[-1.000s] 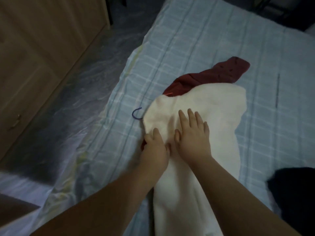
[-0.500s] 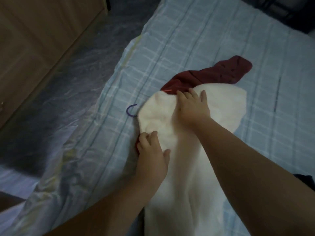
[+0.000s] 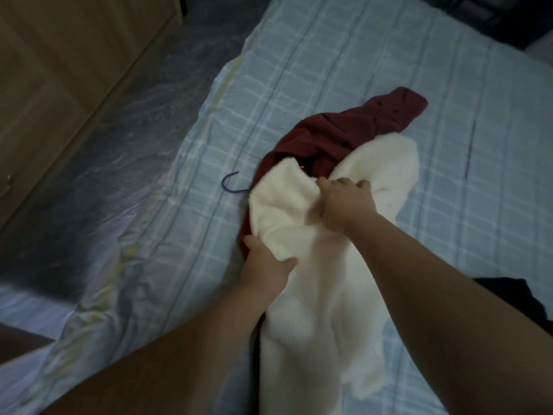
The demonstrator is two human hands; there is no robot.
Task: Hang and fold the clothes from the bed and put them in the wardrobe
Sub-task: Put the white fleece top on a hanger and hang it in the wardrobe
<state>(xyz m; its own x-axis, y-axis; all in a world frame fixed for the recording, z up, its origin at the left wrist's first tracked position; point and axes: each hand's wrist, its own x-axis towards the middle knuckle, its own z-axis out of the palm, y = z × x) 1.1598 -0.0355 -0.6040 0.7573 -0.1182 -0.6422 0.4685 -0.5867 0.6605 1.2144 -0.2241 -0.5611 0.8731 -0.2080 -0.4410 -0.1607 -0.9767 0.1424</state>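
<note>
A cream fleece garment (image 3: 311, 289) lies lengthwise on the bed (image 3: 359, 70), on top of a dark red garment (image 3: 353, 127). My right hand (image 3: 347, 202) is shut on a bunched fold at the cream garment's far end. My left hand (image 3: 266, 265) grips its left edge, thumb on top. A purple hanger hook (image 3: 229, 183) sticks out from under the clothes to the left; the rest of the hanger is hidden.
The bed has a light blue checked sheet. A wooden wardrobe (image 3: 59, 70) stands at the left across a strip of grey floor (image 3: 125, 139). A black garment (image 3: 517, 304) lies at the bed's right edge.
My right hand went from flat on the cream garment to its far end and gathered the fabric, uncovering more of the red garment. My left hand moved to the left edge and gripped it.
</note>
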